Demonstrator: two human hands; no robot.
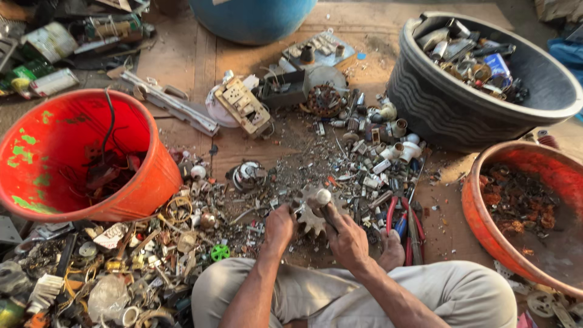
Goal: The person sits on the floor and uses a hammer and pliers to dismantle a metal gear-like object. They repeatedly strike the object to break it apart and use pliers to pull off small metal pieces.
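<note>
In the head view, a person sits on the floor (pixel 182 61) amid scrap, knees at six o'clock. The left hand (pixel 280 226) is clenched around the edge of a toothed metal gear (pixel 311 217), which sits just below centre of the picture, touching both hands. The right hand (pixel 348 240) is closed around a dark tool handle (pixel 328 214) that angles up toward eleven o'clock, ending in a pale rounded tip (pixel 322 196) resting over the gear. Just beside the right hand at three o'clock lie red-handled pliers (pixel 401 222) on the floor. At nine o'clock stands an orange bucket (pixel 146 182) holding dark wires and scraps. At one o'clock is a large black tub (pixel 437 109) filled with mixed metal parts, and at four o'clock an orange basin (pixel 480 212) with rusty bits. Between the tubs, toward twelve o'clock, small pale cylindrical parts (pixel 388 146) lie scattered, with a beige switch plate (pixel 243 106) further off at eleven. A blue drum (pixel 252 18) stands at twelve o'clock.
</note>
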